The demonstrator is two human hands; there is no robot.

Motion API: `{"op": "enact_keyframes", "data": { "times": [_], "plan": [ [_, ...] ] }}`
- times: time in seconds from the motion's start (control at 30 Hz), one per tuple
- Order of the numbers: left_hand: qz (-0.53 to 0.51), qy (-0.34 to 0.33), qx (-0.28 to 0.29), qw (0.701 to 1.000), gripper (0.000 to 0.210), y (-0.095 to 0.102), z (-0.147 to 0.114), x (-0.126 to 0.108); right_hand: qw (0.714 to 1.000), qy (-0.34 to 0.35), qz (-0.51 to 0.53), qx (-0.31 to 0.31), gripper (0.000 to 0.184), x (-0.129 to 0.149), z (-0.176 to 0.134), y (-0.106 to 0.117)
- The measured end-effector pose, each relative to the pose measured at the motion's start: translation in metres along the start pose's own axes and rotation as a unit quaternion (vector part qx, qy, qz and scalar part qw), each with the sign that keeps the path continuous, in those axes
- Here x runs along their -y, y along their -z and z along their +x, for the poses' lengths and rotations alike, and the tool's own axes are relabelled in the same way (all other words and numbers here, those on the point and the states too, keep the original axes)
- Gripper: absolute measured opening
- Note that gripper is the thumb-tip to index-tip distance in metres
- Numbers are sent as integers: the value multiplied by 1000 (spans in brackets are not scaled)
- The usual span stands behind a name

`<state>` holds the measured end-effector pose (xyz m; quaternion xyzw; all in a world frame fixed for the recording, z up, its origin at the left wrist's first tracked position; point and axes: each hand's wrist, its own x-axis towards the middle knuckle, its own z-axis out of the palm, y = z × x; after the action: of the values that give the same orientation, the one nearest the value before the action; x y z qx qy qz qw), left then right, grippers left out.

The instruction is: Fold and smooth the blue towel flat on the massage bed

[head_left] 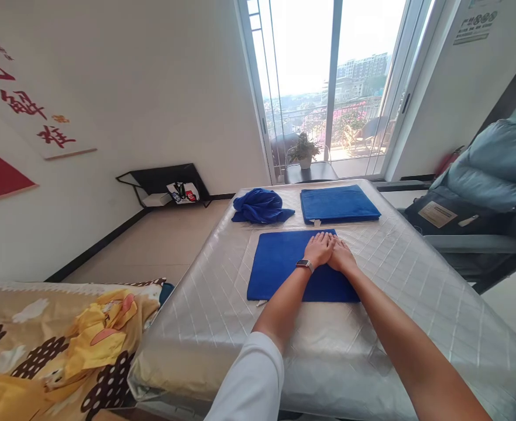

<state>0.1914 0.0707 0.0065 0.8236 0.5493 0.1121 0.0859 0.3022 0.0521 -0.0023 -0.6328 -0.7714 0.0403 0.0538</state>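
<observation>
A folded blue towel (279, 263) lies flat in front of me on a plastic-covered mattress (214, 298). My left hand (320, 248) rests on its upper right part, palm down with fingers stretched out; a watch (304, 265) is on that wrist. Beside it, touching it, my right hand (341, 254) also lies flat on the cloth near the right edge. Neither hand grips anything. Farther back sit a crumpled blue towel (258, 206) on the left and a neatly folded blue stack (340, 203) with a white tag on the right.
To the left is a bed with a patterned cover (34, 327) and yellow clothing (102, 327). A grey recliner (481, 193) stands to the right. Behind the mattress are a potted plant (304, 151) on a chair and a glass sliding door (297, 64). A black rack (165, 178) is against the wall.
</observation>
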Motion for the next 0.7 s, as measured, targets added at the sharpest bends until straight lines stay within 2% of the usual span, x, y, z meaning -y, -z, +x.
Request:
{"op": "enact_keyframes", "data": {
  "times": [0.1,0.27,0.37,0.47,0.7],
  "plan": [
    [20,26,-12,999,80,9,-15,39,1000,-16,9,-4,69,2,4,-2],
    [51,121,-8,991,84,35,-48,118,1000,-22,15,2,73,2,8,-4],
    [64,155,-13,986,84,43,-61,150,1000,-24,15,6,74,1,9,-5],
    [72,163,-30,984,82,44,-67,161,999,-27,14,11,74,1,10,-6],
    [64,173,-33,982,79,44,-67,154,998,-25,-7,49,72,0,24,5]
  ]
}}
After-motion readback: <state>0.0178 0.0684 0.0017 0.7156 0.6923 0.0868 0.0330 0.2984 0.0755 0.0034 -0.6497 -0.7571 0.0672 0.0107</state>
